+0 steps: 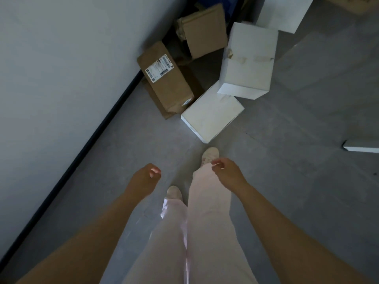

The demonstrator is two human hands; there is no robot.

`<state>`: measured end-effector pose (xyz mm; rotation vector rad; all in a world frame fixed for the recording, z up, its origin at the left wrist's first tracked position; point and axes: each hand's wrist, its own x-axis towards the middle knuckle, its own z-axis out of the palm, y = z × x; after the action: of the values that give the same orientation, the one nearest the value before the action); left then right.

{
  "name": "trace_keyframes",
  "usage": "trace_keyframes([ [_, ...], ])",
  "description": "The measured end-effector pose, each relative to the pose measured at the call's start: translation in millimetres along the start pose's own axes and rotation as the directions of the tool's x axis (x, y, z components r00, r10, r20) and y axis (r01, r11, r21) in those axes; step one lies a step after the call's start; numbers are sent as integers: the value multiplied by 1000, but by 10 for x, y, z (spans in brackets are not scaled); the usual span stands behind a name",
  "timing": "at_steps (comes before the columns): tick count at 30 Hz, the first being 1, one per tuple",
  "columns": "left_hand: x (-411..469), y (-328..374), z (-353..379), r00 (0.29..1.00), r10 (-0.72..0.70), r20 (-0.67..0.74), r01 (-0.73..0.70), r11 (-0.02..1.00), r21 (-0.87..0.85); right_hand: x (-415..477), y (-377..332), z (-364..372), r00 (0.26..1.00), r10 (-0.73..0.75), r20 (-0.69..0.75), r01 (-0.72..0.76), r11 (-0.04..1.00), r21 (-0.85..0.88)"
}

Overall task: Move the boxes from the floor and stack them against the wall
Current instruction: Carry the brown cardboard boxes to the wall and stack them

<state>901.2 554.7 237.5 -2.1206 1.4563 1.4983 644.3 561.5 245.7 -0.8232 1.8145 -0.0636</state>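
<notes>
both hands hang low in front of the legs. the left hand point(146, 174), at lower centre of the frame, has its fingers loosely curled inward. the right hand point(226, 170) beside it has its fingers relaxed and slightly bent. neither holds anything.

the boxes lie on the grey floor point(287, 160) in the upper middle of the frame. nearest the feet is a flat white cardboard box point(212, 115), lying askew. just above it stands a taller white cardboard box with torn tape point(248, 62), at its far corner (touching or only close, i cannot tell). to their left a long brown cardboard box with a shipping label point(166, 78) lies tilted on what looks like flattened brown card, near the black skirting point(92, 140) of the white wall point(61, 58). a second brown cardboard box point(205, 31) sits further up.

none is neatly stacked; they lie at random angles. in my judgement the arms are free and low because the person is about to bend for a box. the flat white one looks the likeliest first pick, and would need a hand on each side.
</notes>
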Motion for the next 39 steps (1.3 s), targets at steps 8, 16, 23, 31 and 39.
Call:
trace_keyframes([
  [8,986,526,-524,993,-113,-36,110,991,-74,1079,-1017,-478,993,-83,87,91,991,-93],
  [16,2235,835,-870,987,-160,-9,157,974,-164,2214,-1738,-549,988,-116,100,131,978,-160],
  [23,3361,1374,-1258,999,-41,35,48,971,-235,3224,-2416,-687,987,-157,38,162,968,-190],
  [31,4035,2213,-1679,998,46,39,-25,905,-424,3774,-3033,-1261,977,-175,-122,158,979,-132],
  [39,4471,2881,-1450,997,-44,61,71,800,-596,4434,-3076,-1653,930,-139,-341,143,990,-13],
])
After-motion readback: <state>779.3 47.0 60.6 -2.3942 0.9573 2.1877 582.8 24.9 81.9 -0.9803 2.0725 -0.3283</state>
